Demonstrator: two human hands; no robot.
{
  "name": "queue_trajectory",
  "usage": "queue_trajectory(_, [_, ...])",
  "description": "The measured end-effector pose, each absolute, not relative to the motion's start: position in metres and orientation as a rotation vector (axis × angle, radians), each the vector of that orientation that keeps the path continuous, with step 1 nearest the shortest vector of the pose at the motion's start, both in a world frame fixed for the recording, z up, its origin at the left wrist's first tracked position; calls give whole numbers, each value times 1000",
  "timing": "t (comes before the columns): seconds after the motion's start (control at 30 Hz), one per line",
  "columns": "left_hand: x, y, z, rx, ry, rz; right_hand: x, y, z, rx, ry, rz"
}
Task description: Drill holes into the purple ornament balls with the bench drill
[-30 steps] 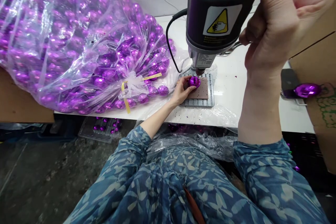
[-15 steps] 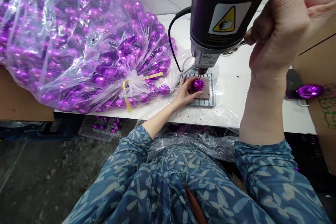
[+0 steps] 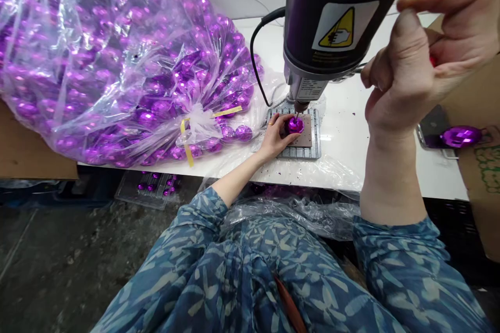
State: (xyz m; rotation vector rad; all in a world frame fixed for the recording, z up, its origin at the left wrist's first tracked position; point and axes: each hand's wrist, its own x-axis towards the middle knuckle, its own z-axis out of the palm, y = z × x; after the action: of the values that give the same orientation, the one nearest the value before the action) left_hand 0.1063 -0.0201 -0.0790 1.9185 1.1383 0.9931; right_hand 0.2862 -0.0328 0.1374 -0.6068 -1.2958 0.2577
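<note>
My left hand (image 3: 275, 138) is closed around a shiny purple ball (image 3: 295, 125) that rests on a brown pad (image 3: 307, 138) on the metal base (image 3: 300, 152) of a bench drill. The drill's dark grey head (image 3: 336, 15) hangs right above it, and the bit meets the top of the ball. My right hand (image 3: 422, 57) is raised beside the drill head, fingers curled round its feed lever, of which a metal rod and a bit of red show.
A big clear plastic bag (image 3: 117, 62) full of purple balls, tied with yellow tape, fills the white table's left half. Another purple ball (image 3: 461, 135) sits on a dark holder at the right, next to cardboard (image 3: 484, 166). Plastic sheeting lies on my lap.
My right hand has swung down with the lever. The bit has come down onto the ball. My left hand closed tighter round the ball.
</note>
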Motion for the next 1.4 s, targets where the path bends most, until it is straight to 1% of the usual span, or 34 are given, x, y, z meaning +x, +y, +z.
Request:
queue_trajectory(0.2, [107, -22, -77, 1935, 1167, 981, 288, -36, 117, -568, -1339, 103])
queue_trajectory(0.43, [107, -22, -76, 1969, 1160, 976, 283, -40, 100, -514, -1270, 90])
queue_trajectory(1.1, [107, -24, -76, 1932, 1172, 982, 294, -17, 51, -403, -1246, -95])
queue_trajectory(1.23, [107, -24, -77, 1942, 1166, 987, 287, -22, 63, -395, -1246, -66])
queue_trajectory(1.4, [107, -19, -79, 1934, 1154, 1014, 280, -28, 120, -535, -1211, 88])
